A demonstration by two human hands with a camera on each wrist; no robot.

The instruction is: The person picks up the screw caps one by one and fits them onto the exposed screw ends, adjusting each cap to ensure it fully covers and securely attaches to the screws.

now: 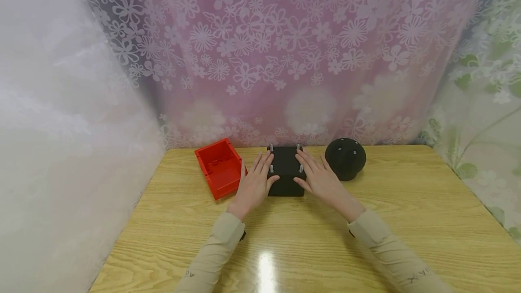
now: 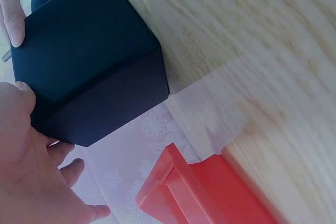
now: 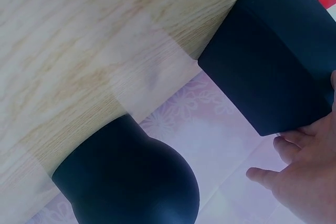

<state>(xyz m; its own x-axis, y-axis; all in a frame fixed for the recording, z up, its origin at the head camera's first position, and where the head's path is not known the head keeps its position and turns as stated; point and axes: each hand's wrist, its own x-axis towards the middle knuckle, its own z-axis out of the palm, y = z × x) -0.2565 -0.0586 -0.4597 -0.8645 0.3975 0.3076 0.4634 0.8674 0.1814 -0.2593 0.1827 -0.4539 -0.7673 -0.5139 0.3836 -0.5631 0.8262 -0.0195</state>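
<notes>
A black box (image 1: 286,184) stands near the back of the table, with several small metal posts at the corners of its top. My left hand (image 1: 253,185) touches the box's left top edge, fingers extended and thumb at the front. Opposite it, my right hand (image 1: 324,183) lies along the right top edge, its fingers also extended. In the left wrist view the thumb rests at the upper edge of the box (image 2: 100,51), while some fingers spread past its side. The right wrist view has that hand's fingertips at the top of the box (image 3: 262,61).
To the left, a red open bin (image 1: 223,173) sits close beside the left hand. A rounded black object (image 1: 346,159) with small metal studs on top stands right of the box. A floral curtain (image 1: 285,58) hangs behind the wooden table (image 1: 317,248).
</notes>
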